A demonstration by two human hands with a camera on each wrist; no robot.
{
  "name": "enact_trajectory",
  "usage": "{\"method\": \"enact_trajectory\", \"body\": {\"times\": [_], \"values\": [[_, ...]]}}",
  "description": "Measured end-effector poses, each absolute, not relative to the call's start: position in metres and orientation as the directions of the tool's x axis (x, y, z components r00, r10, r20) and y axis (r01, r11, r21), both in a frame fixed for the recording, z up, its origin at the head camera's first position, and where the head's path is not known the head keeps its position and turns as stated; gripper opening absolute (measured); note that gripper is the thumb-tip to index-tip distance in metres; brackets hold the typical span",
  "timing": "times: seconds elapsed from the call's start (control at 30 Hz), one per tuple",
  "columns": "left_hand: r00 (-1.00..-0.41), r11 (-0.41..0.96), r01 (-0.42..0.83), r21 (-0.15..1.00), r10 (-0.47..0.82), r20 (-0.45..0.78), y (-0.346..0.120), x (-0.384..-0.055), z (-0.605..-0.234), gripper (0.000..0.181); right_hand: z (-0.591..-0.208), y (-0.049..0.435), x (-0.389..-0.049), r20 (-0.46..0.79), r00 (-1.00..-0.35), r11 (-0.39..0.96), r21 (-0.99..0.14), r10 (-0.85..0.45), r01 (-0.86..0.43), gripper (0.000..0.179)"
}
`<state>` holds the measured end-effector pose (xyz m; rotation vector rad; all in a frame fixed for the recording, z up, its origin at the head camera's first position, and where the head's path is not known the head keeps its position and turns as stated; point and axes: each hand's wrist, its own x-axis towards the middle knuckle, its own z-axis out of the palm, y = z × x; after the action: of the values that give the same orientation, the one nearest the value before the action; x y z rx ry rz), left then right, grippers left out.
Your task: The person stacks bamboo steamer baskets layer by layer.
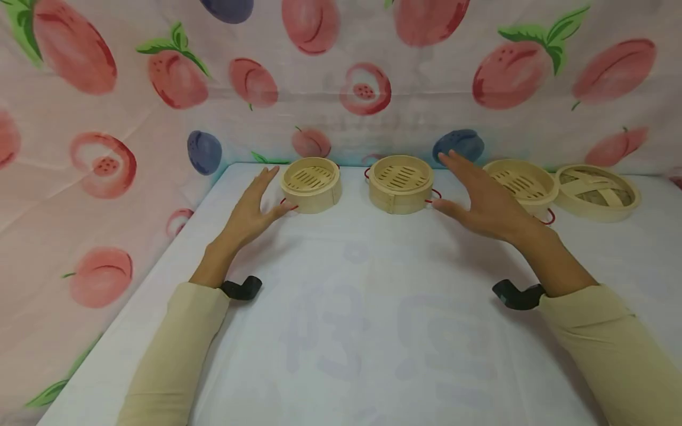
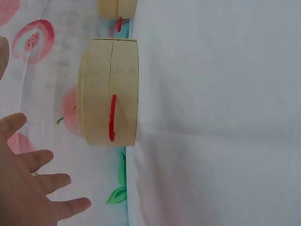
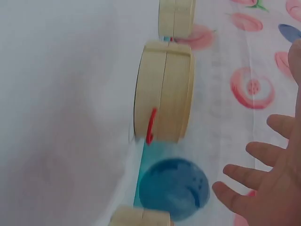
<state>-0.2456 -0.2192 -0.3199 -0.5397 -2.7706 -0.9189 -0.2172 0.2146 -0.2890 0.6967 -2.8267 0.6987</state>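
My left hand (image 1: 250,210) hovers beside a small round bamboo steamer (image 1: 311,186), its fingers spread and holding nothing. In the head view the thumb overlaps the steamer's red loop handle, but the left wrist view shows a gap between the hand and that steamer (image 2: 101,94). Another bamboo steamer (image 1: 401,188) stands in the middle. To its right my right hand (image 1: 487,204) is held in the air, fingers extended and thumb apart. It partly hides a third bamboo steamer (image 1: 524,180) behind it. The right wrist view shows this hand (image 3: 268,174) apart from the middle steamer (image 3: 164,94).
At the far right lies a round bamboo piece with crossed strips (image 1: 599,192), close against the third steamer. All stand along the back edge of a white-covered table (image 1: 362,307). A fruit-printed cloth (image 1: 421,77) hangs behind and to the left.
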Motion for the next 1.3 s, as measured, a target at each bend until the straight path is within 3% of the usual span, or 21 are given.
{"method": "enact_trajectory", "body": {"times": [0.27,0.63,1.0,1.3], "values": [[-0.925,0.672,0.378,0.637,0.254,0.282,-0.219,-0.250,-0.326,0.081,-0.302,0.191,-0.232,0.363,-0.823,0.696,-0.443,-0.437,-0.565,0.076],[-0.955,0.613,0.296,0.733,0.172,0.242,-0.212,-0.263,-0.332,0.072,-0.309,0.165,-0.238,0.406,-0.800,0.595,-0.535,-0.442,-0.600,0.070],[-0.942,0.611,0.327,0.721,0.150,0.299,-0.201,-0.269,-0.343,0.058,-0.312,0.139,-0.247,0.436,-0.765,0.507,-0.575,-0.474,-0.642,0.069],[-0.927,0.596,0.359,0.718,0.140,0.348,-0.190,-0.273,-0.353,0.055,-0.313,0.125,-0.250,0.395,-0.787,0.506,-0.609,-0.474,-0.610,0.068]]}}
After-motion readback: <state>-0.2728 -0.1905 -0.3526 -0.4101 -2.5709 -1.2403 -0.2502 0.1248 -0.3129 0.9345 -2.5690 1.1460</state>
